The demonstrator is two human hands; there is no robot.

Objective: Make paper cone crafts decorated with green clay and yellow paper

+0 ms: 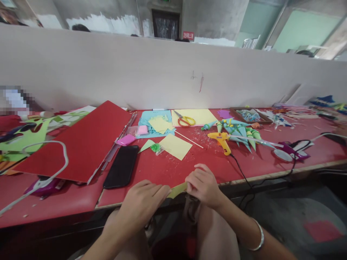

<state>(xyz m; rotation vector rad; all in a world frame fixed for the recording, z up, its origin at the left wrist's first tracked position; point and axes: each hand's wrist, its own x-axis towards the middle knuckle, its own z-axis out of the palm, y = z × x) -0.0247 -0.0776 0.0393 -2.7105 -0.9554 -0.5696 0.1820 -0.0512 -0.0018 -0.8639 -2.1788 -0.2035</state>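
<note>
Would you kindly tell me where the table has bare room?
Mostly bare red tabletop lies between the yellow square and right hand, with black phone leftward, glue gun rightward. Farther back, scissors and paper cones crowd it.

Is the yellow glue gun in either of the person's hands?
No, the glue gun rests on the red table, while the left hand and right hand hold a yellow paper piece.

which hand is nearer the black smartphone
Left. The left hand is close to the black smartphone, below and right of it; the right hand is farther off to the right.
</note>
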